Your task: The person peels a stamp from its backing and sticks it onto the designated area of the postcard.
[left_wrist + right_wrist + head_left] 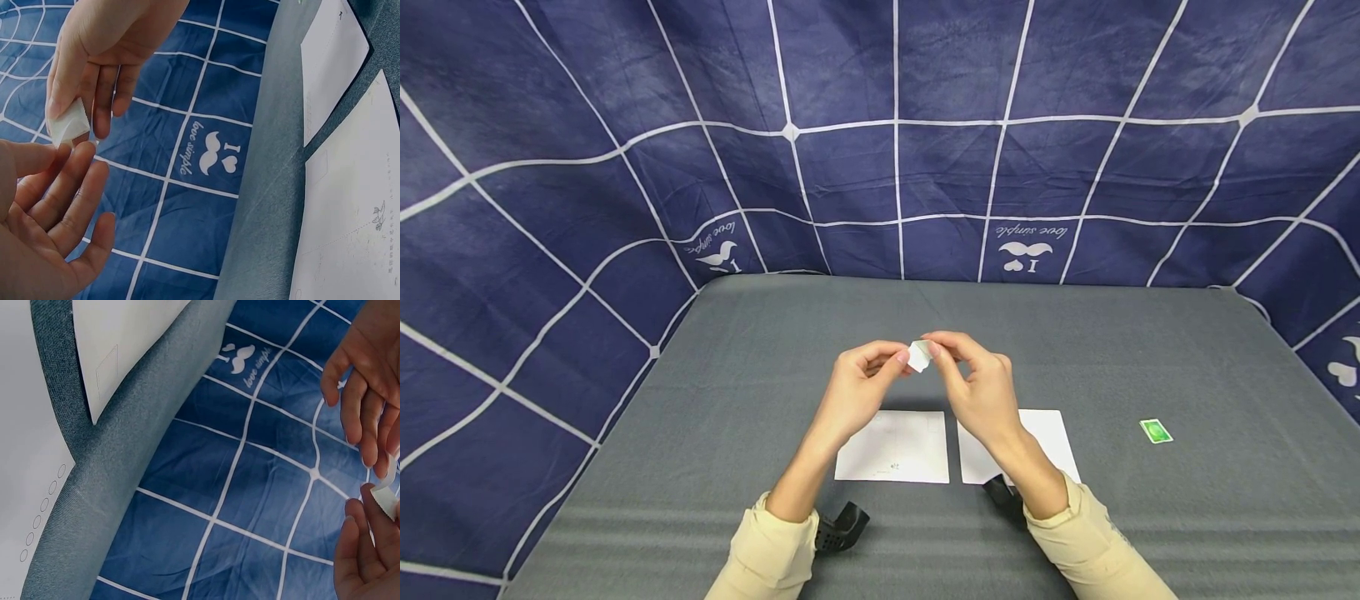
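Above the table, between both hands, is a small white piece of paper (919, 357) with a toothed edge, like a stamp seen from the back. My left hand (859, 390) pinches one side of it between thumb and fingertips. The opposite side is in the thumb and forefinger of my right hand (981, 392). In the right wrist view the paper piece (385, 500) shows its toothed edge, with a curled white strip beside it. The left wrist view shows the paper piece (70, 125) bent between the fingertips. Its other face is hidden.
Two white printed cards or envelopes lie side by side below the hands: a left one (891, 446) and a right one (1051, 433), partly behind the forearm. A small green stamp-like piece (1156, 431) lies farther right on the grey table (760, 375). Behind hangs a blue checked cloth (947, 167).
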Tool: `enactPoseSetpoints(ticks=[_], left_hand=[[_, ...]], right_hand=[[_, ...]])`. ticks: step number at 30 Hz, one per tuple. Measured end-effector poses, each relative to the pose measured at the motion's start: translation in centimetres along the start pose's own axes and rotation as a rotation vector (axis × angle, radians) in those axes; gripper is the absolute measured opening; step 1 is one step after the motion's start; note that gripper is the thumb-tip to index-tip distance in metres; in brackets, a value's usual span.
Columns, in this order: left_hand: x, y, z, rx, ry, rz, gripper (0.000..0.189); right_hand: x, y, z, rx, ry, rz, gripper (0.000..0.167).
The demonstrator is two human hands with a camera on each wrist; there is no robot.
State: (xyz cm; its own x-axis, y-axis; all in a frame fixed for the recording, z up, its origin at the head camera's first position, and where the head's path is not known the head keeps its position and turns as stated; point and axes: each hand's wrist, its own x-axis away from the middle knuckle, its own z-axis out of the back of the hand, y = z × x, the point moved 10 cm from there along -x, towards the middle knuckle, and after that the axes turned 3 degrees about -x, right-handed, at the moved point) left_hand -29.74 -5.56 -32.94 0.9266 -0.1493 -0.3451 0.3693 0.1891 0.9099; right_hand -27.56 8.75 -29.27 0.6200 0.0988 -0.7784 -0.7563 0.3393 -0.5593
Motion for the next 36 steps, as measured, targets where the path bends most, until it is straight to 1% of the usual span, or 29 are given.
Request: enactPoseSetpoints(ticks=[11, 24, 36], left_hand=[[0.04, -0.15, 0.03, -0.002, 0.003, 0.006, 0.014], [0.07, 0.01, 0.15, -0.006, 0.005, 0.003, 0.015], [-0.09, -0.23, 0.20, 0.001, -0.002, 0.010, 0.014]], right_hand=[[0.10, 0.06, -0.03, 0.012, -0.003, -0.008, 0.011], [0.08, 0.21, 0.11, -0.006, 0.002, -0.024, 0.011], [0.06, 0.34, 0.05, -0.001, 0.007, -0.024, 0.011]])
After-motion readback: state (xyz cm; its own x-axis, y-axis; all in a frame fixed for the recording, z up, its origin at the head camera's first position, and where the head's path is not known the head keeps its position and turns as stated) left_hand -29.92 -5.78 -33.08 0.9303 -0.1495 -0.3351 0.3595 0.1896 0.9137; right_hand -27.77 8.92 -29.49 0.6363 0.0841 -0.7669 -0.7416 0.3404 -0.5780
